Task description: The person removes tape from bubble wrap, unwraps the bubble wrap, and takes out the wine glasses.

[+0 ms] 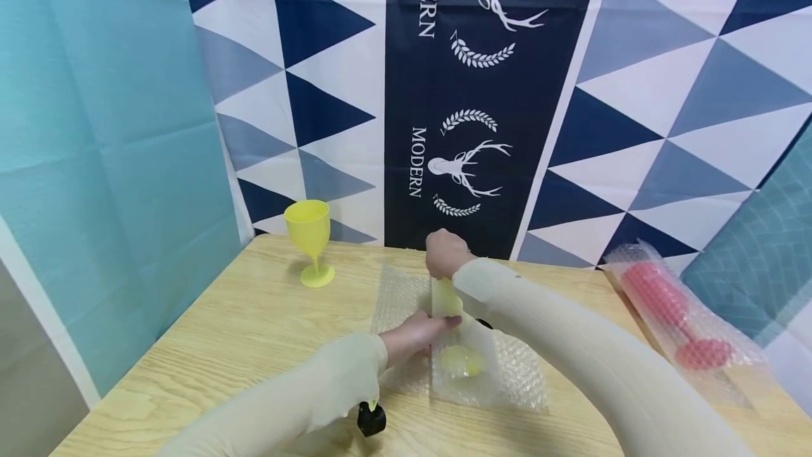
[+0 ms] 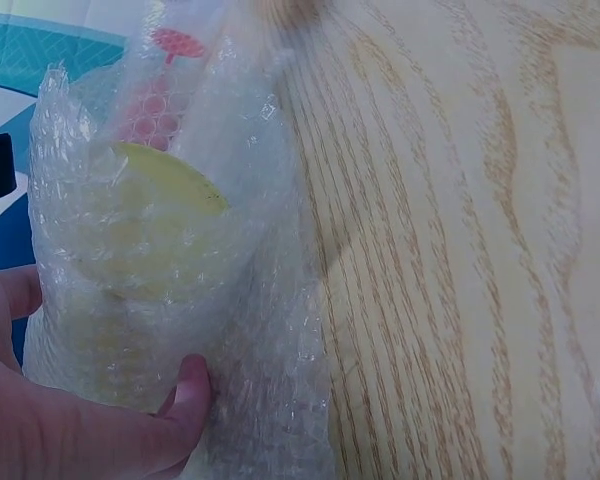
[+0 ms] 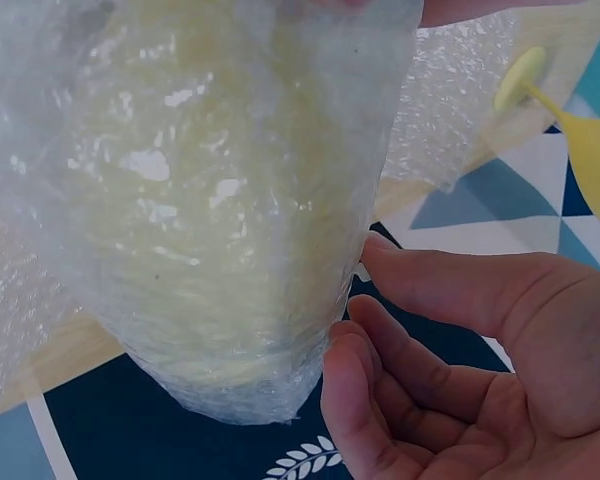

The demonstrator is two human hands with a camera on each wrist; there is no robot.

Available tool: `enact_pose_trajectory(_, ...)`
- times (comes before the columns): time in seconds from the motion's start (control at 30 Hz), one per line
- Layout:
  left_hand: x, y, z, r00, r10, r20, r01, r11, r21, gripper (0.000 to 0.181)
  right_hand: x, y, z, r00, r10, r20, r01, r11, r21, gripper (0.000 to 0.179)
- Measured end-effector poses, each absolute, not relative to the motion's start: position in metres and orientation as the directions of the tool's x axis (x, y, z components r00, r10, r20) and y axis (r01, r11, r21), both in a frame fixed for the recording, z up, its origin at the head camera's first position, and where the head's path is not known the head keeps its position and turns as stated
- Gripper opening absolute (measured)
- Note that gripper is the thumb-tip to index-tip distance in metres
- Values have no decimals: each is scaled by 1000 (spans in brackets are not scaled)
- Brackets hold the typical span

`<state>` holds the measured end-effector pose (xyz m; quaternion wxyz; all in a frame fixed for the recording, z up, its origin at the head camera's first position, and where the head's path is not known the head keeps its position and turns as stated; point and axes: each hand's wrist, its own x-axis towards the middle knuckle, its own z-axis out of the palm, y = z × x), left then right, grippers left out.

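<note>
A yellow goblet (image 1: 462,360) lies partly rolled in a sheet of bubble wrap (image 1: 521,374) on the table, its foot toward me and its bowl toward the back. My left hand (image 1: 412,336) grips the wrapped goblet near its middle; in the left wrist view, the thumb (image 2: 192,385) presses on the bubble wrap over it. At the far end, my right hand (image 1: 447,254) has curled fingers. In the right wrist view, its thumb and fingers pinch the wrap's edge beside the covered bowl (image 3: 220,210). The sleeve partly covers the bundle in the head view.
A bare yellow goblet (image 1: 309,226) stands upright at the back left of the wooden table (image 1: 254,330). Toward the right edge lies a pink goblet (image 1: 660,295) in bubble wrap. A patterned curtain (image 1: 336,76) hangs directly behind the table.
</note>
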<state>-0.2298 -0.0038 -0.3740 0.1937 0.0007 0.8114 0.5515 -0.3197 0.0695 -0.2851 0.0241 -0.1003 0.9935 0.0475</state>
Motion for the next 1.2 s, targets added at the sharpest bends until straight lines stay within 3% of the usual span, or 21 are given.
enact_pose_trajectory(0.3,-227,-4,-374,-924,201,-326,-218,425,879,68,-317,71,-284,-973,-222,-65,-227,969,96,3)
enact_pose_trajectory(0.53,-225,-2,-374,-936,197,-290,-195,394,898,62,-317,71,-286,-966,-255,-50,-258,963,79,4)
enact_pose_trajectory(1.2,-221,-2,-372,-933,171,-316,-231,388,892,71,-322,73,-289,-968,-252,-14,-252,968,-3,5)
